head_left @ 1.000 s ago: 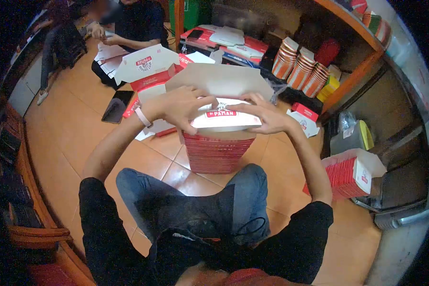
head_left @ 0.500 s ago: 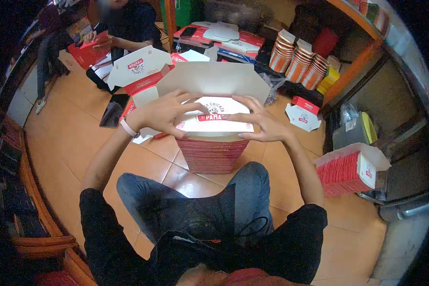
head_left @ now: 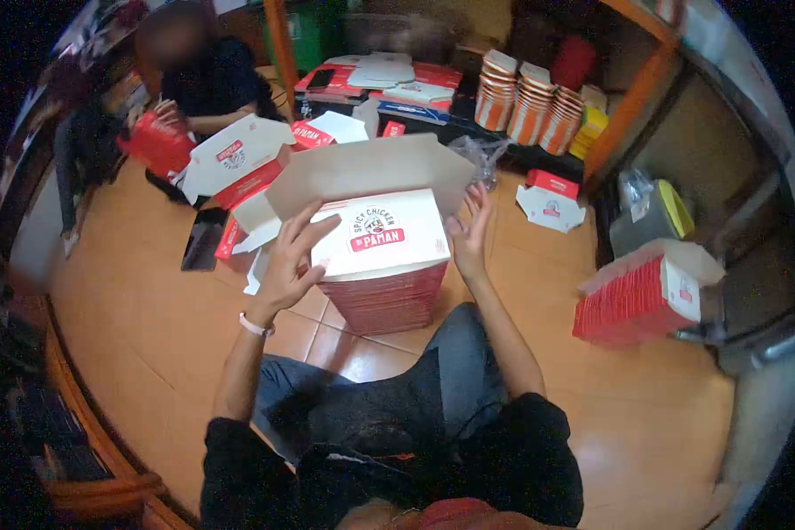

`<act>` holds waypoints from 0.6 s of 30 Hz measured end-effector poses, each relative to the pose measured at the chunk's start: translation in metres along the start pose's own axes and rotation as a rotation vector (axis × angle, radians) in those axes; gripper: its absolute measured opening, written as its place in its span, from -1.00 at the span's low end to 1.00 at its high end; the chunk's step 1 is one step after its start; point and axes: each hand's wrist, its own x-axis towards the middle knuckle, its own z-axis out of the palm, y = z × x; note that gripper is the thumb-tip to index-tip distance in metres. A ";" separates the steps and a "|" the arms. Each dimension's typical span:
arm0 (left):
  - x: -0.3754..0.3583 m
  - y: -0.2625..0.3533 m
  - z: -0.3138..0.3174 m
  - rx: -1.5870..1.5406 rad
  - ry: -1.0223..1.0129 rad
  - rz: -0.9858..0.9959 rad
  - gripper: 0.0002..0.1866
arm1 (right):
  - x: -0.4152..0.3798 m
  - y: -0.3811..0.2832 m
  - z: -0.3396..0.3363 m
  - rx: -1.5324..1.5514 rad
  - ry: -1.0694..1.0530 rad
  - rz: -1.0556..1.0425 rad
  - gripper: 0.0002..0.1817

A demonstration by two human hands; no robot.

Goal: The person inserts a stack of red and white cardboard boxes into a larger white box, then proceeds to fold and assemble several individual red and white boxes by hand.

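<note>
A tall stack of nested red takeaway boxes [head_left: 384,299] stands on the floor in front of my crossed legs. Its top is a white lid panel [head_left: 415,221] printed with a chicken logo, and a plain pale flap [head_left: 371,170] rises behind it. My left hand [head_left: 284,265] is at the panel's left edge, fingers spread, fingertips reaching over the rim. On the other side, my right hand [head_left: 472,231] is upright beside the right edge, its fingers stretched out and apart next to the flap's end. Neither hand is wrapped around anything.
Opened boxes [head_left: 238,159] lie beyond the stack to the left, near a person [head_left: 208,79] holding a red box [head_left: 157,141]. Striped paper buckets [head_left: 526,106] stand on the low shelf behind. Another box stack [head_left: 623,300] is at right. One box [head_left: 552,201] lies nearer the shelf.
My hands have drawn apart from over the printed panel to its left and right sides. The panel is now uncovered. The camera view has shifted slightly.
</note>
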 end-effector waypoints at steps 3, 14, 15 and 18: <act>-0.014 -0.014 0.018 -0.158 0.074 0.065 -0.12 | 0.011 0.047 0.003 -0.104 0.031 -0.083 -0.25; -0.056 -0.060 0.165 -0.380 -0.218 -0.489 -0.42 | 0.037 0.060 -0.020 0.042 0.205 -0.016 -0.78; -0.033 -0.045 0.166 -0.347 -0.236 -0.514 -0.47 | 0.045 0.057 -0.034 -0.030 0.280 -0.004 -0.76; 0.024 -0.012 0.190 -0.384 -0.339 -0.396 -0.57 | 0.058 0.051 -0.094 -0.080 0.449 0.137 -0.69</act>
